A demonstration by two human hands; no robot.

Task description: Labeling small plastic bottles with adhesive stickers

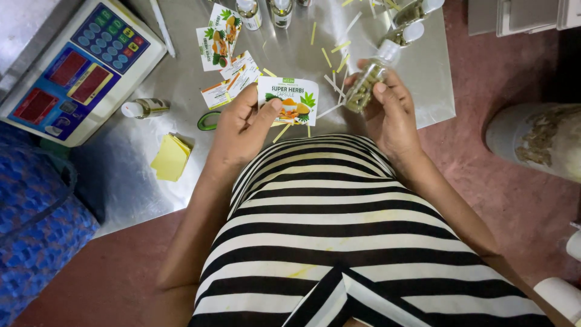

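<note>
My left hand (242, 124) pinches a white printed label (293, 100) with green leaves and an orange picture, holding it flat above the steel table (121, 169). My right hand (390, 112) grips a small clear bottle (369, 82) filled with greenish capsules and topped by a white cap, tilted toward the upper right. Label and bottle are close but apart. My striped shirt fills the lower part of the view.
A weighing scale (78, 66) with coloured keys stands at the left. More labels (218, 36), a lying bottle (145, 108), a green tape ring (209, 121), yellow paper pads (171, 157) and several backing strips lie on the table. Bottles (266, 12) stand at the far edge. A capsule-filled tub (538, 139) is at the right.
</note>
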